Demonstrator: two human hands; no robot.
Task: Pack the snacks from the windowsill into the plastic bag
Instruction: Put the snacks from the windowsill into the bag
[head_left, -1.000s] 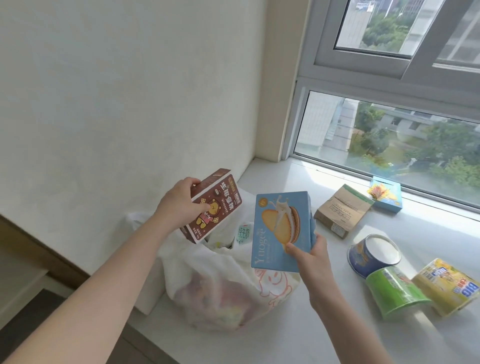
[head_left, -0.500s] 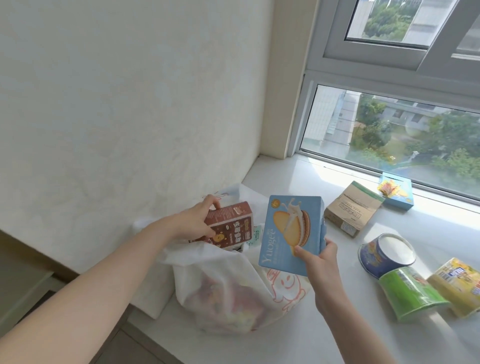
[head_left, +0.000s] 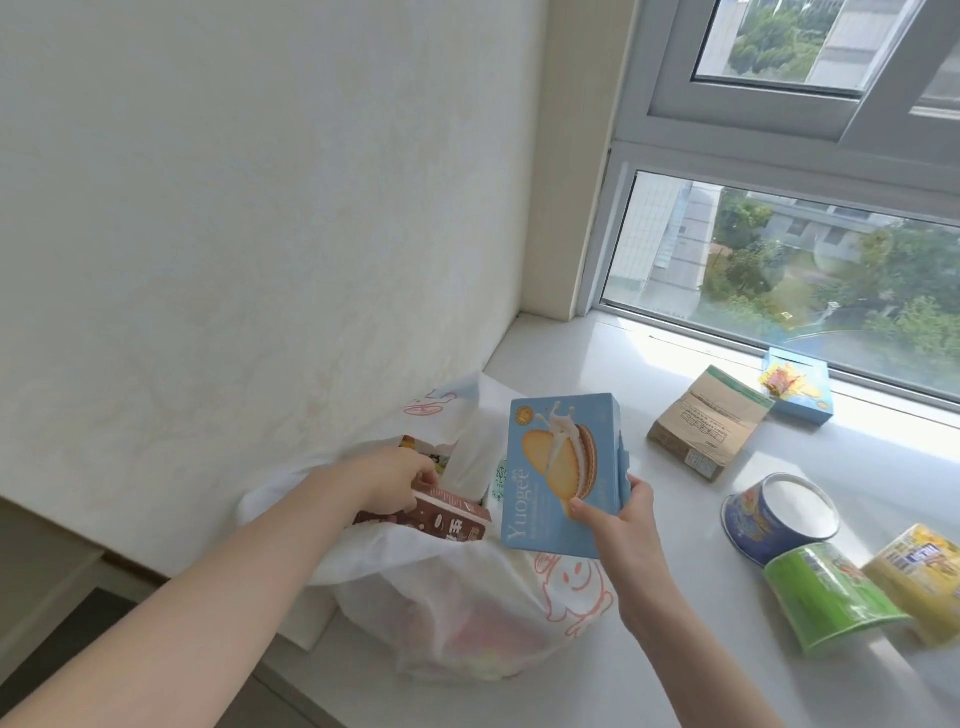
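Head view: left hand (head_left: 394, 483) curls its fingers round the brown box (head_left: 449, 524), which sits partly inside the mouth of the bag (head_left: 467, 618) on the windowsill (head_left: 587, 379). Right hand (head_left: 618, 525) fingers grip the blue box (head_left: 558, 467) at its lower right corner, upright, just above the bag. Green tub (head_left: 826, 597) lies well right.

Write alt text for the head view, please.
A left hand holds a brown snack box in the mouth of a white plastic bag on a windowsill; the right hand holds a blue biscuit box. Other snacks lie near the window.
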